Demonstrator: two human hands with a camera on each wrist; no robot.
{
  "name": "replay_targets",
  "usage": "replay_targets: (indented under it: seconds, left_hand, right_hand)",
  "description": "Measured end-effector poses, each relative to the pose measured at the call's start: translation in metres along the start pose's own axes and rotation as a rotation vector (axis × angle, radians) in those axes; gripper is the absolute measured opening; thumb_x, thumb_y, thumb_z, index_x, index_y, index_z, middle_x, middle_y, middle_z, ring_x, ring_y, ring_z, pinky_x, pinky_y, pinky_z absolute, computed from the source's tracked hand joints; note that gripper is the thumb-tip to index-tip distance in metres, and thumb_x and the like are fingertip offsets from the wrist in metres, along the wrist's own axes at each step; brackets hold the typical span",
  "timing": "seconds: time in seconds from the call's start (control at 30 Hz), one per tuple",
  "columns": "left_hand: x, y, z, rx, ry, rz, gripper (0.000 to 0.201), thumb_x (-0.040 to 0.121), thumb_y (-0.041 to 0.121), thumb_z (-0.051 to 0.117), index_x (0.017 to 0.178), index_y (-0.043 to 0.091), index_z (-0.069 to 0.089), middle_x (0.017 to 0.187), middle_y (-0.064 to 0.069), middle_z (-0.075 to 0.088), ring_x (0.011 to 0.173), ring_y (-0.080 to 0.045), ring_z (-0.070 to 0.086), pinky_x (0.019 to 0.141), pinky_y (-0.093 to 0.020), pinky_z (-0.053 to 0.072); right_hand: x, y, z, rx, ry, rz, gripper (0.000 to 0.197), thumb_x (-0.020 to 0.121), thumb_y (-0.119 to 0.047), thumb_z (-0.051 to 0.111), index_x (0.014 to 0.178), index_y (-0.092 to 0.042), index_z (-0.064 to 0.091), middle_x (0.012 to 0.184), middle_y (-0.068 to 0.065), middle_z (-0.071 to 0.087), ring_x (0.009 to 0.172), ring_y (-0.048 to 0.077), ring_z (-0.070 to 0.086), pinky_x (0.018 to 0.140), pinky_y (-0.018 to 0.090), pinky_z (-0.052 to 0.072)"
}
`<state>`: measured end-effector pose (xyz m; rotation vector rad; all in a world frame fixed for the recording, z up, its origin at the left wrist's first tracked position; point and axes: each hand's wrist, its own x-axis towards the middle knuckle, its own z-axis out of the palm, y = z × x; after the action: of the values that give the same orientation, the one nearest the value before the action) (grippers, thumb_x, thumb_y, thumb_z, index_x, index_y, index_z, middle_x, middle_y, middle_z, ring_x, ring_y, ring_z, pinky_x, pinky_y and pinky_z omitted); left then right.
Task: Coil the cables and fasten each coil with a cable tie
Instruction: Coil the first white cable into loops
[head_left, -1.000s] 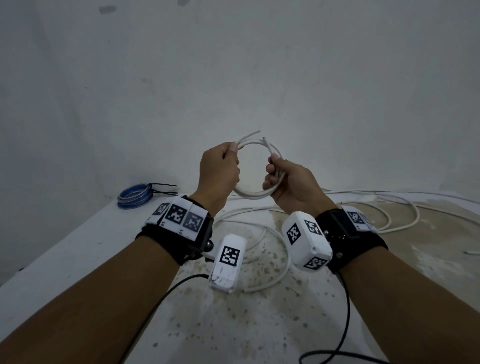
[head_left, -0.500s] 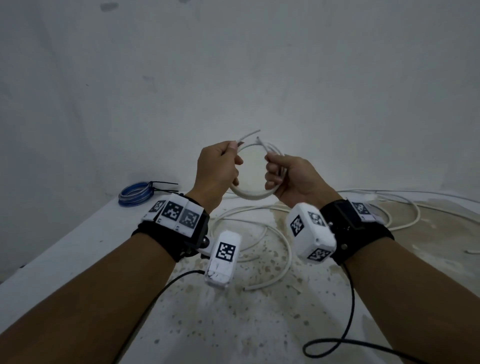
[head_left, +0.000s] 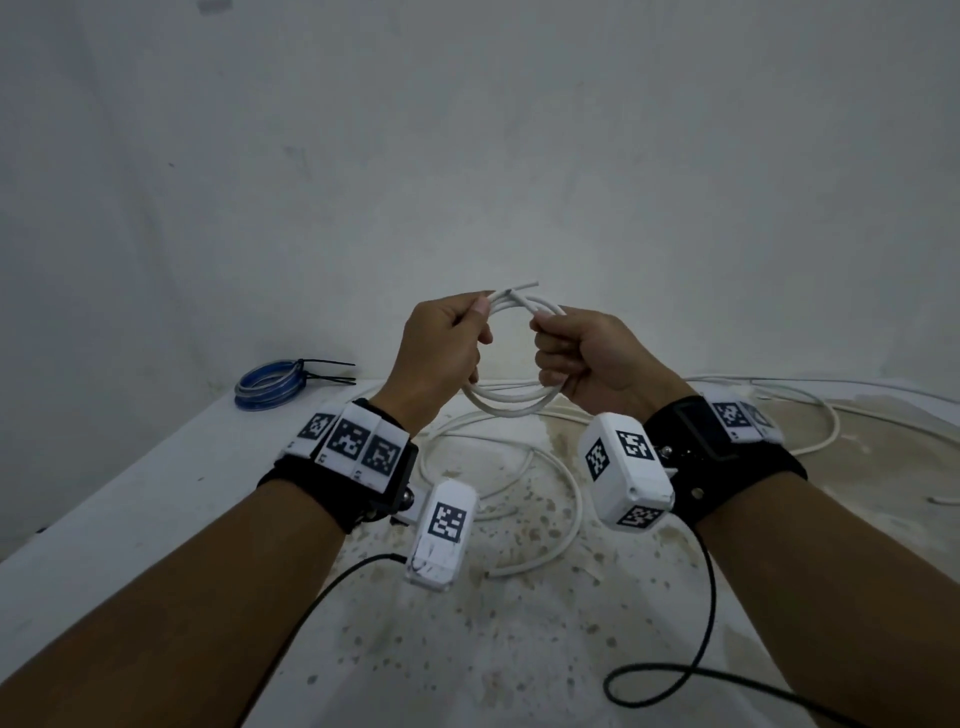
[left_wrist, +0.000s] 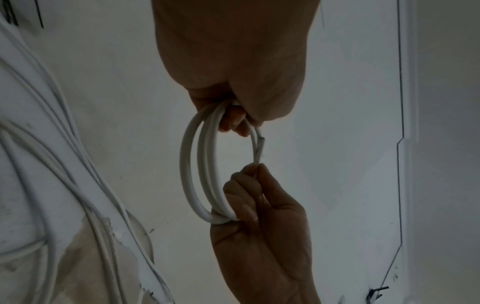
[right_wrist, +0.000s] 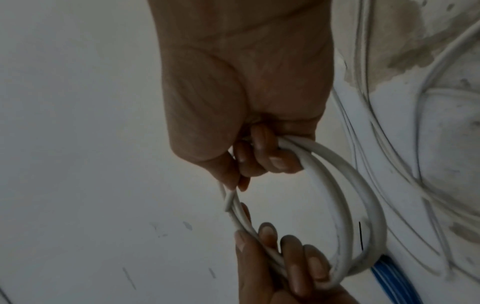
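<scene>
A small white cable coil (head_left: 506, 406) of about three turns hangs in the air between both hands, above the table. My left hand (head_left: 457, 338) grips its left side, thumb and fingers pinching the strands near the top. My right hand (head_left: 556, 348) grips the right side, fingers curled round the strands. One cut cable end (head_left: 524, 287) sticks out at the top between the hands. In the left wrist view the coil (left_wrist: 191, 164) runs from my left fingers (left_wrist: 231, 120) down to the right hand (left_wrist: 259, 222). The right wrist view shows the coil (right_wrist: 361, 195) and the cable end (right_wrist: 228, 202).
A blue coil (head_left: 265, 387) bound with black cable ties (head_left: 330, 371) lies at the table's back left. Loose white cables (head_left: 524, 467) sprawl over the stained table (head_left: 519, 649) beneath and to the right of my hands. Black wrist-camera leads (head_left: 670, 675) trail near the front.
My right hand has slid up the coil's right side toward the top, closer to the left thumb. The left hand keeps its grip and the coil stays in the air.
</scene>
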<state>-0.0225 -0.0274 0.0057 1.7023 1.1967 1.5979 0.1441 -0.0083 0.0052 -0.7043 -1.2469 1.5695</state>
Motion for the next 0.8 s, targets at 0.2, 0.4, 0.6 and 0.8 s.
replay_targets:
  seconds: [0.2, 0.4, 0.6, 0.8]
  left_hand:
    - [-0.001, 0.0, -0.005, -0.091, 0.055, -0.042, 0.02, 0.098, 0.019, 0.056, 0.109, 0.004, 0.062, 0.082, -0.004, 0.075, 0.046, -0.015, 0.055, 0.047, -0.027, 0.049]
    - [0.004, 0.003, 0.006, -0.026, 0.164, -0.088, 0.026, 0.102, 0.032, 0.042, 0.108, 0.011, 0.056, 0.095, -0.002, 0.072, 0.066, -0.02, 0.072, 0.069, -0.038, 0.06]
    - [-0.003, -0.014, 0.008, -0.272, 0.196, -0.444, 0.036, 0.102, 0.032, 0.047, 0.118, 0.0, 0.045, 0.103, -0.017, 0.068, 0.08, -0.032, 0.073, 0.07, -0.038, 0.061]
    - [-0.004, -0.01, 0.018, -0.048, 0.153, -0.223, 0.022, 0.099, 0.012, 0.047, 0.082, 0.013, 0.06, 0.093, -0.014, 0.071, 0.079, -0.024, 0.073, 0.077, -0.044, 0.061]
  right_hand:
    - [-0.001, 0.002, 0.0, 0.017, 0.029, -0.06, 0.021, 0.102, -0.01, 0.044, 0.082, -0.009, 0.05, 0.053, -0.006, 0.025, 0.04, 0.007, 0.021, 0.041, 0.02, 0.03]
    - [0.006, 0.006, 0.007, 0.313, 0.192, -0.11, 0.025, 0.102, -0.009, 0.041, 0.078, -0.011, 0.047, 0.05, -0.006, 0.027, 0.036, 0.005, 0.02, 0.033, 0.018, 0.018]
    - [0.014, 0.001, -0.002, 0.496, 0.437, -0.25, 0.022, 0.102, -0.009, 0.041, 0.081, -0.012, 0.045, 0.048, -0.006, 0.03, 0.037, 0.008, 0.021, 0.037, 0.021, 0.02]
    - [0.012, 0.012, 0.007, 0.478, 0.435, -0.251, 0.021, 0.104, -0.011, 0.041, 0.083, -0.011, 0.046, 0.051, -0.004, 0.031, 0.036, 0.009, 0.025, 0.036, 0.021, 0.027]
